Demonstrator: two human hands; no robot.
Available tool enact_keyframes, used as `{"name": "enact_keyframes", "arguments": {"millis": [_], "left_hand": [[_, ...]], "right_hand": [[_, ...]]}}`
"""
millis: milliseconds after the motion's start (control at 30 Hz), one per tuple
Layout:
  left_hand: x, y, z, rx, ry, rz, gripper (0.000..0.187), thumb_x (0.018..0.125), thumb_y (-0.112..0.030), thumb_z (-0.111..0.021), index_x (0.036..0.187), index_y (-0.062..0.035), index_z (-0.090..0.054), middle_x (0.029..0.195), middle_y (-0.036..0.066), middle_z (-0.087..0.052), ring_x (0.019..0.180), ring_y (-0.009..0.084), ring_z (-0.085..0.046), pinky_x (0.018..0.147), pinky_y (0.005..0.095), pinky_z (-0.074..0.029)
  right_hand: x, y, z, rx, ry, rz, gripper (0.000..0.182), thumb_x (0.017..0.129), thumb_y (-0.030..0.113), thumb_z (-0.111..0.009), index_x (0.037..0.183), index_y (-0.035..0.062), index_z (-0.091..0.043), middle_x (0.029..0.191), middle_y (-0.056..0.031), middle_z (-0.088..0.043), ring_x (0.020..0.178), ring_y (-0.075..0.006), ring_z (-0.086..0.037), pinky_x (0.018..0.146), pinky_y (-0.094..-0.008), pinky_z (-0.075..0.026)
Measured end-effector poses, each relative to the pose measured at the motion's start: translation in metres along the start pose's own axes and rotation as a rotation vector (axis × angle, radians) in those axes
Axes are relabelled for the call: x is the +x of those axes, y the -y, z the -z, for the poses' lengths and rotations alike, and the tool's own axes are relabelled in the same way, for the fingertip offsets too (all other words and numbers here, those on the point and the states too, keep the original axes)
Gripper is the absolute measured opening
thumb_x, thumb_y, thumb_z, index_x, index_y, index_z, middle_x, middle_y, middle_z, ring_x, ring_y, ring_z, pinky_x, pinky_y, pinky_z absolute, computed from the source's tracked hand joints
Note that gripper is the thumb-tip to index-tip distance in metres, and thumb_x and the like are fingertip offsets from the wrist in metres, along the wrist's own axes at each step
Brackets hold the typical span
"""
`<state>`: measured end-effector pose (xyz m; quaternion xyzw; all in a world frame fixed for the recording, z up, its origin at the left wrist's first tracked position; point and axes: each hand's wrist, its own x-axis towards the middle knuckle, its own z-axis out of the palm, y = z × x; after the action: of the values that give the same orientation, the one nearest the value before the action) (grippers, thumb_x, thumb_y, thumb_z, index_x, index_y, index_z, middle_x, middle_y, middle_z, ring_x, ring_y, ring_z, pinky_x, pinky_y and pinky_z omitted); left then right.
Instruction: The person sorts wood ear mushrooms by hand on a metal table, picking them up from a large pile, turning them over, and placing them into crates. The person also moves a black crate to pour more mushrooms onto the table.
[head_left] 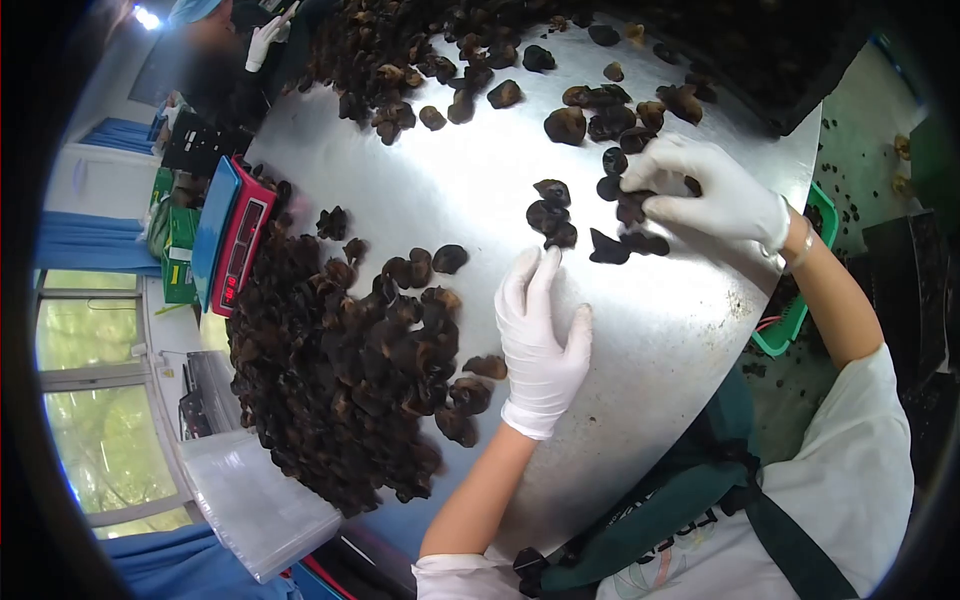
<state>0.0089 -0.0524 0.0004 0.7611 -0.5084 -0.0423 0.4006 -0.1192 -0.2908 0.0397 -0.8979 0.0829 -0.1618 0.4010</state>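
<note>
My left hand (pixel 545 335), in a white glove, rests on the metal table with its thumb apart from its fingers. Its fingertips touch or nearly touch the lowest of a short row of dark dried pieces (pixel 546 216). Up and to the right, my right hand (pixel 708 190), also gloved, has its fingers and thumb curled round a few dark pieces (pixel 631 208); the glove partly hides them. Just below that hand, more dark pieces (pixel 609 247) lie on the metal.
A large heap of dark pieces (pixel 340 370) covers the left of the metal table (pixel 620 385). Another heap (pixel 375 45) lies at the top. Around are a red scale (pixel 243 240), clear plastic bags (pixel 260 505), a green basket (pixel 792 325) and another person's gloved hand (pixel 264 42).
</note>
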Motion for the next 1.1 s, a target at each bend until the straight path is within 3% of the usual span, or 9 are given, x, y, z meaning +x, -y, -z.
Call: {"name": "enact_keyframes", "arguments": {"millis": [200, 267, 400, 500, 600, 800, 900, 933, 1100], "left_hand": [[0.002, -0.002, 0.0, 0.169, 0.112, -0.042, 0.078, 0.08, 0.0, -0.063, 0.153, -0.0023, -0.034, 0.159, 0.03, -0.017, 0.144, 0.0441, -0.023, 0.117, 0.0478, -0.023], [0.0, 0.004, 0.009, 0.085, 0.022, 0.006, 0.068, 0.088, -0.004, -0.054, 0.152, 0.0019, -0.032, 0.158, 0.026, -0.024, 0.146, 0.0403, -0.025, 0.12, 0.0461, -0.02], [-0.014, 0.017, 0.035, 0.073, -0.066, 0.107, 0.055, 0.099, -0.011, -0.043, 0.151, 0.0034, -0.033, 0.156, 0.021, -0.033, 0.146, 0.0344, -0.029, 0.121, 0.0442, -0.021], [-0.029, 0.024, 0.042, -0.036, -0.036, 0.132, 0.053, 0.099, -0.013, -0.043, 0.149, 0.0038, -0.037, 0.154, 0.021, -0.036, 0.143, 0.0346, -0.035, 0.12, 0.0431, -0.024], [-0.031, 0.008, 0.043, -0.002, 0.068, 0.063, 0.052, 0.095, -0.011, -0.049, 0.145, 0.0049, -0.043, 0.151, 0.022, -0.04, 0.14, 0.0359, -0.039, 0.118, 0.0417, -0.028], [-0.049, -0.01, 0.054, 0.021, 0.156, 0.044, 0.057, 0.089, -0.008, -0.06, 0.143, 0.0048, -0.045, 0.15, 0.026, -0.04, 0.137, 0.0407, -0.043, 0.114, 0.0441, -0.034], [-0.061, -0.007, 0.057, 0.029, 0.133, 0.043, 0.059, 0.09, -0.012, -0.062, 0.143, 0.0054, -0.044, 0.151, 0.027, -0.038, 0.136, 0.0424, -0.043, 0.113, 0.0449, -0.036], [-0.064, -0.007, 0.056, 0.012, 0.124, 0.054, 0.06, 0.09, -0.012, -0.063, 0.143, 0.0055, -0.043, 0.151, 0.027, -0.038, 0.136, 0.0426, -0.043, 0.113, 0.0449, -0.036], [-0.073, -0.012, 0.046, 0.022, 0.138, -0.293, 0.047, 0.083, -0.011, -0.066, 0.128, 0.0004, -0.059, 0.133, 0.021, -0.056, 0.122, 0.0367, -0.057, 0.106, 0.0441, -0.044]], "right_hand": [[-0.031, 0.017, -0.044, -0.4, -0.108, 0.084, 0.042, 0.079, 0.017, -0.07, 0.12, 0.0104, -0.061, 0.127, -0.011, -0.057, 0.107, -0.0319, -0.055, 0.097, -0.0417, -0.045], [-0.034, 0.036, -0.065, -0.285, 0.085, 0.095, 0.042, 0.08, 0.017, -0.069, 0.121, 0.0116, -0.06, 0.13, -0.0121, -0.055, 0.108, -0.0331, -0.055, 0.096, -0.0436, -0.046], [-0.012, 0.029, -0.08, -0.005, -0.011, 0.367, 0.027, 0.088, 0.012, -0.06, 0.114, 0.0091, -0.064, 0.124, -0.0129, -0.061, 0.112, -0.0347, -0.055, 0.097, -0.0426, -0.047], [0.036, 0.01, -0.066, -0.262, -0.221, 0.26, 0.027, 0.084, 0.001, -0.06, 0.109, 0.0093, -0.067, 0.112, -0.0075, -0.067, 0.102, -0.0261, -0.059, 0.098, -0.0412, -0.042], [0.067, -0.021, -0.068, -0.4, -0.022, 0.252, 0.025, 0.084, 0.003, -0.062, 0.107, 0.0101, -0.068, 0.105, -0.0064, -0.068, 0.099, -0.0249, -0.06, 0.098, -0.041, -0.041], [0.036, 0.012, -0.04, -0.03, -0.312, 0.114, 0.019, 0.085, 0.008, -0.064, 0.104, 0.0063, -0.068, 0.087, -0.0102, -0.07, 0.087, -0.0289, -0.065, 0.078, -0.039, -0.052], [-0.012, 0.032, -0.049, 0.131, -0.008, -0.034, 0.028, 0.083, 0.009, -0.067, 0.11, 0.008, -0.069, 0.099, -0.0108, -0.067, 0.092, -0.0272, -0.063, 0.084, -0.0375, -0.052], [-0.018, 0.026, -0.053, -0.032, 0.005, 0.175, 0.034, 0.082, 0.009, -0.067, 0.116, 0.0081, -0.068, 0.107, -0.0125, -0.064, 0.096, -0.0278, -0.063, 0.084, -0.0369, -0.053], [-0.031, 0.062, -0.063, -0.061, 0.172, -0.205, 0.046, 0.081, 0.003, -0.063, 0.127, 0.0068, -0.06, 0.12, -0.0141, -0.06, 0.106, -0.0319, -0.063, 0.093, -0.0373, -0.051]]}}
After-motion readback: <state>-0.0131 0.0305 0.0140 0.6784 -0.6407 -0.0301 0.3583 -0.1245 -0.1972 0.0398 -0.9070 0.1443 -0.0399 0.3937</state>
